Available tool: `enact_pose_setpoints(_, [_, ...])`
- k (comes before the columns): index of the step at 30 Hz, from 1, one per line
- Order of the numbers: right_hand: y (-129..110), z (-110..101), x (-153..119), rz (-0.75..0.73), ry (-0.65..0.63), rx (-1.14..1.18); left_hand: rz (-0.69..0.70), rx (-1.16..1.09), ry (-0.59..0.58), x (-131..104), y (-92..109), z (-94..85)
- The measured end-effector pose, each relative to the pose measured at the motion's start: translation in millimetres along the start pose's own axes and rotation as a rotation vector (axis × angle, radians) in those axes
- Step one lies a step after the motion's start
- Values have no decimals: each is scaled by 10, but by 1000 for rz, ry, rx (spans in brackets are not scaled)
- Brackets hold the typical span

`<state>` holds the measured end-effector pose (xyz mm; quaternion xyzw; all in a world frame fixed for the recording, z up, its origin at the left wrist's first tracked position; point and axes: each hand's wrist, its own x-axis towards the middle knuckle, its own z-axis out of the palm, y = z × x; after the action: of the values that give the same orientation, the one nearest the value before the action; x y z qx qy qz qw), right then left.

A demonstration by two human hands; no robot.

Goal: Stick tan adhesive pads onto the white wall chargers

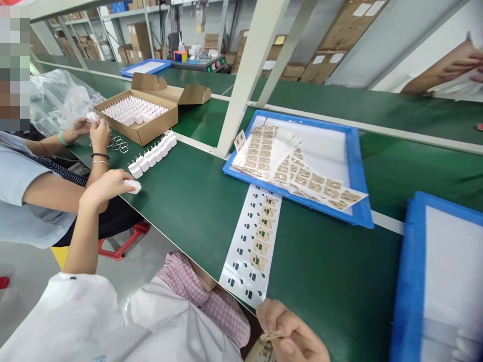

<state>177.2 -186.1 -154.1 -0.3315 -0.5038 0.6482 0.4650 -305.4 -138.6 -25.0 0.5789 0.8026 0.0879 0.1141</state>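
My left hand (105,188) reaches out to the left edge of the bench, its fingers closed on a white plastic plug housing (133,186). Just beyond it, a slanting row of similar white housings (153,155) with thin pins stands on the green bench. Low in the view, my right hand (292,332) pinches a small tan adhesive sticker (272,335) between thumb and fingers. Close to that hand, a white sticker sheet (241,251) with cut-outs lies up to the bench's front edge. Several tan stickers (260,246) remain along its right side.
A blue tray (354,166) holds piled sticker sheets (290,171); another blue tray (411,281) stands at right. On the left, a co-worker's hands (98,136) hold a white part beside an open carton (141,133) of housings. A pale post (245,75) rises behind the bench.
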Motion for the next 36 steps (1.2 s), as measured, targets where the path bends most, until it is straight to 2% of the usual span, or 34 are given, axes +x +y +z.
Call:
enact_pose_setpoints(2, [-100, 151, 77, -30, 10, 66, 111, -183, -7, -226, 269, 193])
enact_pose_setpoints(4, [-239, 351, 166, -30, 42, 128, 298, -702, -13, -445, 680, 518])
enact_pose_setpoints(5, [-316, 457, 205, -13, 62, 153, 373, -904, -57, -550, 922, 708])
enact_pose_setpoints(7, [-464, 642, 251, -22, 146, 214, 458, -1200, -203, -754, 1419, 1083])
enact_pose_setpoints(9, [-587, 764, 243, -28, 227, 252, 472, -1372, -383, -946, 1849, 1379])
enact_pose_setpoints(12, [-709, 823, 143, -23, 340, 317, 494, -1555, -562, -1165, 2248, 1624])
enact_pose_setpoints(14, [-749, 815, 52, -35, 412, 380, 583, -1643, -612, -1237, 2358, 1684])
enact_pose_setpoints(17, [-757, 789, -60, -54, 488, 451, 742, -1633, -617, -1245, 2391, 1689])
enact_pose_setpoints(21, [-727, 770, -126, -34, 529, 450, 852, -1458, -543, -1179, 2381, 1607])
enact_pose_setpoints(24, [-710, 768, -137, -51, 547, 412, 922, -1458, -477, -1162, 2419, 1554])
enact_pose_setpoints(29, [-684, 793, -158, -97, 557, 384, 994, -1501, -422, -1204, 2471, 1593])
enact_pose_setpoints(33, [-660, 818, -175, -123, 517, 352, 1010, -1482, -425, -1203, 2450, 1628])
enact_pose_setpoints(36, [-654, 846, -178, -143, 497, 337, 1024, -1467, -385, -1188, 2445, 1611])
